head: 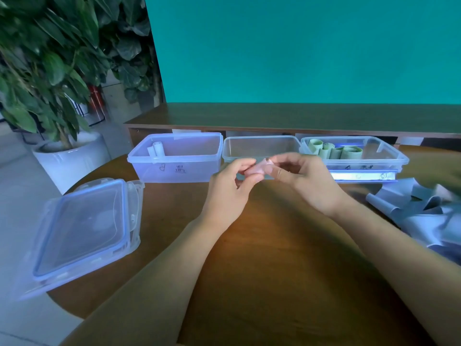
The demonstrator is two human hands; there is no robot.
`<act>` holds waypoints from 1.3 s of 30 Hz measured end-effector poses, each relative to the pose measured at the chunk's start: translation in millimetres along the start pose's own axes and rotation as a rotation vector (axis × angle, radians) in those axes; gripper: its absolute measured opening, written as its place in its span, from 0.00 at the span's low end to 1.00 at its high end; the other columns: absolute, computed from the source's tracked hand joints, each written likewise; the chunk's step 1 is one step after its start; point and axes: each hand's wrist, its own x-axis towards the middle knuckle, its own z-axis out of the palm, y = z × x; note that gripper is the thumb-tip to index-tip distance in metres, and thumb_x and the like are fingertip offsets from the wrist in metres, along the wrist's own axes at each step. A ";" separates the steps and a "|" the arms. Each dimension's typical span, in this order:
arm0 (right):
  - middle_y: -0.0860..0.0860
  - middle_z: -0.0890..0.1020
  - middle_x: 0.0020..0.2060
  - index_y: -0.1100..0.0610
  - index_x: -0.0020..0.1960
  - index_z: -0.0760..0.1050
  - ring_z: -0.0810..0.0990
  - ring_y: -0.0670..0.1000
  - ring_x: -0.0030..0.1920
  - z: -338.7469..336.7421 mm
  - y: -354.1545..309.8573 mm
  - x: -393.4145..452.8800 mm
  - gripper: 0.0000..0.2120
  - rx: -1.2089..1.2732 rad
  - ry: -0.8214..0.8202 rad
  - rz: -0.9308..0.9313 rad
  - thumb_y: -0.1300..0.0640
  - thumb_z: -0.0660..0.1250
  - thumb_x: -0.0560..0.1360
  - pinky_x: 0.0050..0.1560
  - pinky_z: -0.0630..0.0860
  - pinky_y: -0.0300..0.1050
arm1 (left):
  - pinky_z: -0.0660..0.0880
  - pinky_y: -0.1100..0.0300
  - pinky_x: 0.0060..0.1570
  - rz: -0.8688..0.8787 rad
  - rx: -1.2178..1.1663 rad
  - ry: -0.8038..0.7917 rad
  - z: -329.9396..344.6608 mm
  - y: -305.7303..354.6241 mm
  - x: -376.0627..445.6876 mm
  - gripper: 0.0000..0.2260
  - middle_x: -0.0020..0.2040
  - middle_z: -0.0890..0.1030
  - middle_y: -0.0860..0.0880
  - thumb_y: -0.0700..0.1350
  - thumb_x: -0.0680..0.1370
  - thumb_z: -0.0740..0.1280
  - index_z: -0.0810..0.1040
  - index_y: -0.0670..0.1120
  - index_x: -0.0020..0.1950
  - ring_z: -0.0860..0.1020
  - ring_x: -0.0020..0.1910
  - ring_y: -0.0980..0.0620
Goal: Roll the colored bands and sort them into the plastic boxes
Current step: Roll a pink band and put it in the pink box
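We pinch a pink band [257,168] between left hand [230,187] and right hand [305,181]. The left box [174,168] holds one white roll [157,148], the right box [389,156] green rolls [345,153]; the middle box's [259,141] contents we cannot tell.

Both hands meet above the wooden table [262,245], pinching a small pink band [258,168] between them: the left hand [230,188] holds it from nine o'clock, the right hand [303,182] from three o'clock. Behind them stand three plastic boxes in a row. The left box [175,159] holds one white roll [157,149], the middle box [260,147] sits at twelve o'clock, and the right box [354,156] holds green rolls [336,150]. Stacked lids [82,233] lie at eight o'clock; loose grey bands [419,211] lie at three o'clock.
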 end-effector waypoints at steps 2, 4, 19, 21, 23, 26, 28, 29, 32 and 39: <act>0.46 0.86 0.43 0.47 0.52 0.83 0.84 0.47 0.45 -1.7 -9.9 12.3 0.04 -0.035 0.007 -0.034 0.51 0.72 0.77 0.49 0.80 0.42 | 0.70 0.79 0.50 -0.003 -0.053 0.088 0.3 1.0 2.6 0.17 0.58 0.79 0.62 0.53 0.79 0.70 0.78 0.53 0.67 0.74 0.54 0.75; 0.49 0.86 0.42 0.48 0.50 0.84 0.83 0.55 0.44 -3.5 -18.4 28.2 0.03 -0.069 0.011 -0.065 0.52 0.72 0.78 0.50 0.80 0.51 | 0.70 0.79 0.51 -0.019 -0.086 0.166 0.2 -0.7 7.1 0.19 0.59 0.79 0.61 0.52 0.78 0.70 0.76 0.54 0.69 0.74 0.55 0.74; 0.51 0.85 0.36 0.54 0.47 0.86 0.82 0.50 0.39 10.3 13.1 165.6 0.07 -0.565 -0.162 0.133 0.51 0.74 0.75 0.39 0.75 0.39 | 0.70 0.78 0.45 -0.212 -0.010 0.213 1.8 -25.7 22.0 0.20 0.44 0.81 0.57 0.55 0.80 0.67 0.73 0.54 0.72 0.80 0.45 0.59; 0.51 0.84 0.34 0.54 0.46 0.85 0.81 0.48 0.36 20.3 17.7 169.4 0.07 -0.579 -0.186 0.160 0.51 0.75 0.74 0.37 0.73 0.37 | 0.70 0.77 0.48 -0.239 0.013 0.195 2.5 -28.1 23.1 0.21 0.48 0.81 0.57 0.56 0.80 0.66 0.72 0.55 0.73 0.80 0.48 0.59; 0.50 0.84 0.35 0.55 0.45 0.85 0.82 0.48 0.36 28.7 22.4 172.8 0.07 -0.580 -0.202 0.185 0.51 0.76 0.74 0.37 0.74 0.37 | 0.67 0.81 0.45 -0.246 0.033 0.179 2.9 -28.7 23.9 0.21 0.49 0.80 0.59 0.56 0.80 0.66 0.73 0.55 0.73 0.78 0.47 0.62; 0.52 0.85 0.36 0.56 0.45 0.84 0.83 0.48 0.36 38.3 26.1 177.6 0.07 -0.589 -0.211 0.205 0.52 0.75 0.75 0.39 0.77 0.39 | 0.66 0.84 0.39 -0.259 0.031 0.152 3.0 -25.8 24.2 0.19 0.48 0.78 0.61 0.56 0.80 0.66 0.74 0.55 0.72 0.76 0.42 0.67; 0.51 0.85 0.36 0.56 0.44 0.83 0.83 0.48 0.36 43.6 26.0 179.4 0.08 -0.593 -0.211 0.212 0.51 0.75 0.75 0.38 0.76 0.39 | 0.67 0.83 0.38 -0.258 0.037 0.154 3.3 -25.4 23.8 0.19 0.47 0.76 0.63 0.56 0.80 0.66 0.74 0.55 0.71 0.75 0.41 0.69; 0.51 0.84 0.35 0.56 0.44 0.83 0.83 0.49 0.37 45.9 25.3 179.9 0.08 -0.590 -0.209 0.217 0.51 0.75 0.75 0.37 0.75 0.39 | 0.67 0.83 0.38 -0.258 0.044 0.158 3.5 -25.5 23.8 0.19 0.47 0.76 0.63 0.56 0.80 0.66 0.75 0.55 0.71 0.75 0.41 0.69; 0.52 0.84 0.35 0.57 0.45 0.82 0.83 0.50 0.39 52.2 23.7 181.8 0.09 -0.581 -0.195 0.229 0.51 0.75 0.75 0.40 0.75 0.41 | 0.66 0.81 0.41 -0.260 0.065 0.164 3.0 -24.9 23.6 0.20 0.49 0.77 0.62 0.57 0.80 0.65 0.75 0.55 0.71 0.75 0.42 0.67; 0.52 0.82 0.35 0.56 0.43 0.82 0.83 0.53 0.42 61.5 22.5 181.9 0.07 -0.564 -0.165 0.215 0.53 0.74 0.76 0.51 0.80 0.46 | 0.65 0.83 0.38 -0.266 0.054 0.148 3.9 -25.8 24.0 0.19 0.48 0.77 0.63 0.57 0.80 0.66 0.75 0.56 0.70 0.75 0.43 0.70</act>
